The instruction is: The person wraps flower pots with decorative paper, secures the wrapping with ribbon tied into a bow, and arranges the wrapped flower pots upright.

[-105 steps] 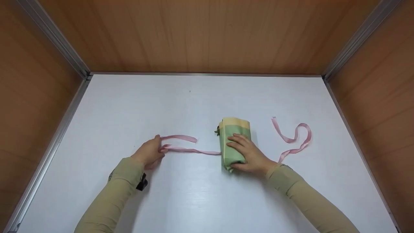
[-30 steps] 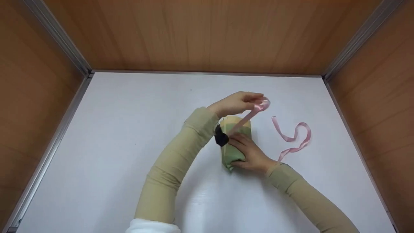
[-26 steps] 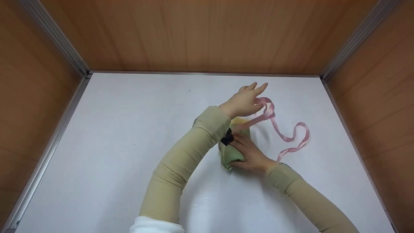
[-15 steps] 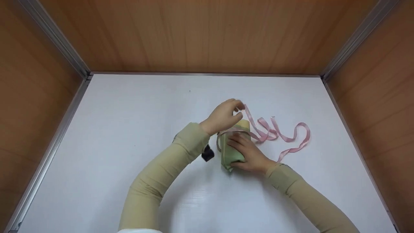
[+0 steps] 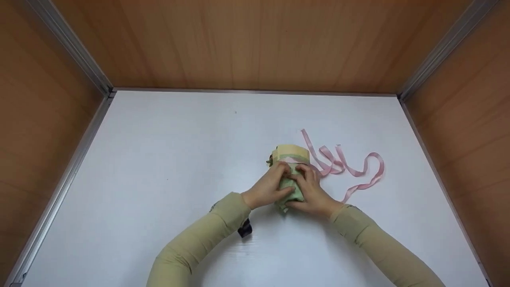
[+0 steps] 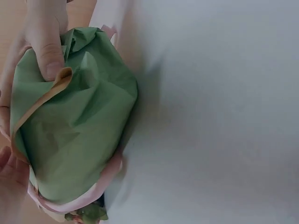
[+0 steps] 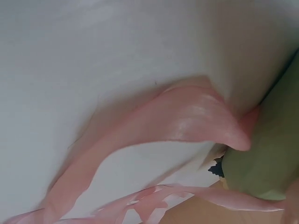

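A bouquet (image 5: 293, 152) wrapped in green and yellow paper lies on the white table, dark leaves peeking from its far left side. Pink ribbon (image 5: 293, 160) crosses it near the yellow end. My left hand (image 5: 267, 187) curls over the wrap from the left; my right hand (image 5: 314, 197) grips it from the right, fingertips close to the left hand's. In the left wrist view a thumb (image 6: 50, 60) presses the crinkled green paper (image 6: 84, 126), beside a tan strip. The right wrist view shows a ribbon loop (image 7: 173, 116) beside the wrap, with no clear sight of the hand.
The ribbon's two loose tails, one nearer (image 5: 330, 162) and one farther right (image 5: 368, 167), lie in bends on the table (image 5: 179, 139). Wooden panels (image 5: 255, 44) with metal edging stand at the back and both sides.
My left hand carries ribbon over the bouquet from left to right, lets its tail drop on the right, then comes back down onto the wrap. My right hand stays on the bouquet.
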{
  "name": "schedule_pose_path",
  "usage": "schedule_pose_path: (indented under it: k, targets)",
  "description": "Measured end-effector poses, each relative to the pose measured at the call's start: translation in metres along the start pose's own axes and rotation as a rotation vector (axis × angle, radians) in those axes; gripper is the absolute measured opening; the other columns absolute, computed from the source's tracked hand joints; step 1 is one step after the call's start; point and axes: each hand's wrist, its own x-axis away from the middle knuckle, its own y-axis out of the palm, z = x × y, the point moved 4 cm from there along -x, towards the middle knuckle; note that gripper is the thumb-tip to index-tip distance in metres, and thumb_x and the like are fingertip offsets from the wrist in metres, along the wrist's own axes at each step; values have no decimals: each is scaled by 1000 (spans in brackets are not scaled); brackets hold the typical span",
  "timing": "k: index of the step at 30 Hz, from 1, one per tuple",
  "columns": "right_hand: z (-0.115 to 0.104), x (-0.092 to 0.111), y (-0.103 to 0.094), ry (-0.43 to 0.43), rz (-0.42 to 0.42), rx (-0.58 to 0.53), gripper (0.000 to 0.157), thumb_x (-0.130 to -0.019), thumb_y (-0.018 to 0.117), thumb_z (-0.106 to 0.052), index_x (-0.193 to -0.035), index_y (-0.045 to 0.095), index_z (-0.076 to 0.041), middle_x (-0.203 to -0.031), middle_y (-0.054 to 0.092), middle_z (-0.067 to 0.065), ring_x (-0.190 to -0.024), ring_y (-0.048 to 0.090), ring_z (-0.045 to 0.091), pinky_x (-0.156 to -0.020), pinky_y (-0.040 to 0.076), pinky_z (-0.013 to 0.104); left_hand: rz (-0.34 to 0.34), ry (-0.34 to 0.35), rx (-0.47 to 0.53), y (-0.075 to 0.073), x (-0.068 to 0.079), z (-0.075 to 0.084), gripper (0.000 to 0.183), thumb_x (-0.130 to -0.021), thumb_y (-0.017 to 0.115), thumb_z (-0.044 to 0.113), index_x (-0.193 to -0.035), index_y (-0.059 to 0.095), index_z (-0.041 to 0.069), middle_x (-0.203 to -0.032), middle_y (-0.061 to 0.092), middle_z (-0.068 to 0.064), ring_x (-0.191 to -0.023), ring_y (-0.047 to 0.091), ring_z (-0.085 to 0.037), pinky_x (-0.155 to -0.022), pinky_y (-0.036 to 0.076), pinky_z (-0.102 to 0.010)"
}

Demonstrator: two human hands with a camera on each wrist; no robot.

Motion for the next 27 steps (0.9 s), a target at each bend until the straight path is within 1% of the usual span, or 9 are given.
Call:
schedule_pose_path:
  k: [4, 8, 12, 16, 18, 21, 24, 25, 27]
  targets:
    - [-1, 2, 1, 1, 76, 38, 71, -69, 84, -30, -118, 40, -4, -123, 26, 18, -121, 20, 38, -96, 26, 54, -20, 20, -38, 4, 3, -3, 43, -88, 68, 28, -113, 46, 0, -125, 41, -13, -122, 39, -24, -105, 36, -32]
    - [-2, 4, 0, -12, 126, 75, 71, -65, 87, -28, -110, 37, -6, -116, 31, 16, -116, 28, 36, -93, 33, 49, -77, 43, -118, 6, 5, -6, 56, -86, 69, 35, -125, 48, 2, -136, 39, -13, -135, 29, -26, -113, 27, -34]
    - [-2, 3, -2, -34, 145, 98, 72, -63, 88, -28, -108, 37, -6, -111, 34, 14, -110, 33, 29, -90, 37, 44, -153, 51, -202, 7, 8, -8, 69, -84, 69, 40, -140, 43, 9, -146, 33, -14, -138, 25, -31, -114, 27, -41]
    - [2, 2, -8, -56, 146, 40, 73, -59, 90, -27, -105, 38, -5, -106, 37, 10, -106, 36, 24, -90, 35, 39, -177, 69, -268, 9, 8, -6, 74, -84, 68, 43, -145, 39, 14, -148, 31, -14, -137, 26, -33, -112, 30, -44]
    - [4, 2, -12, -57, 126, 6, 72, -60, 90, -28, -104, 38, -6, -105, 38, 9, -105, 36, 23, -91, 36, 38, -166, 74, -279, 9, 7, -4, 76, -82, 69, 44, -145, 39, 14, -146, 32, -14, -136, 27, -33, -111, 31, -43]
    - [7, 1, -17, -29, 48, -81, 69, -64, 88, -31, -107, 40, -7, -108, 40, 6, -107, 37, 20, -93, 37, 37, -153, 79, -316, 8, 6, -3, 77, -80, 71, 45, -144, 41, 15, -144, 36, -13, -135, 30, -31, -112, 30, -41]
    - [12, 2, -25, 44, -65, -204, 64, -70, 84, -32, -115, 45, -9, -113, 44, 4, -107, 41, 17, -93, 39, 35, -148, 87, -386, 8, 5, -2, 74, -79, 72, 46, -142, 45, 17, -141, 39, -12, -133, 34, -29, -111, 31, -40]
    - [15, 2, -29, 75, -90, -242, 60, -74, 82, -31, -117, 47, -9, -114, 46, 4, -105, 44, 17, -91, 41, 34, -149, 90, -416, 8, 4, -1, 73, -79, 72, 47, -141, 46, 18, -140, 40, -13, -132, 35, -29, -111, 31, -40]
    - [22, 3, -39, 142, -106, -297, 49, -81, 76, -24, -120, 52, -8, -113, 53, 5, -101, 49, 17, -88, 44, 33, -150, 93, -463, 8, 3, 0, 70, -80, 72, 46, -140, 48, 19, -139, 42, -13, -130, 38, -29, -111, 32, -40]
